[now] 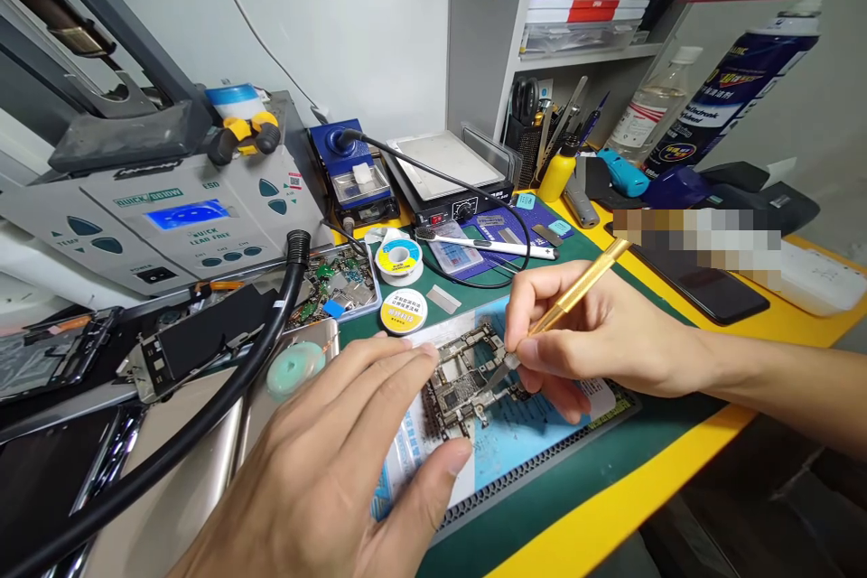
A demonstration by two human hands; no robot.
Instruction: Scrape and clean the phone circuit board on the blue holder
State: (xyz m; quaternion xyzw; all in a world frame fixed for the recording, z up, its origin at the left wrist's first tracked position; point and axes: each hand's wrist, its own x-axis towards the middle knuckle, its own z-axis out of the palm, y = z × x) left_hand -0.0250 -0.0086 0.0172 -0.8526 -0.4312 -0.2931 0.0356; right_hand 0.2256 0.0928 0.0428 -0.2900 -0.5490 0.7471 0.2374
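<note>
Gold-handled scalpel (575, 298), hands (602, 334) (318, 465), phone mainboard (461, 375)

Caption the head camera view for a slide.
Left hand steadies a phone logic board while the right hand works on it with a gold-handled blade.

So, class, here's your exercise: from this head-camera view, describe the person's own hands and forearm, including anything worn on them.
Both hands are bare: the left hand and the right hand show no gloves, rings or tape. The right forearm is bare too, with no sleeve or watch in view.
</note>
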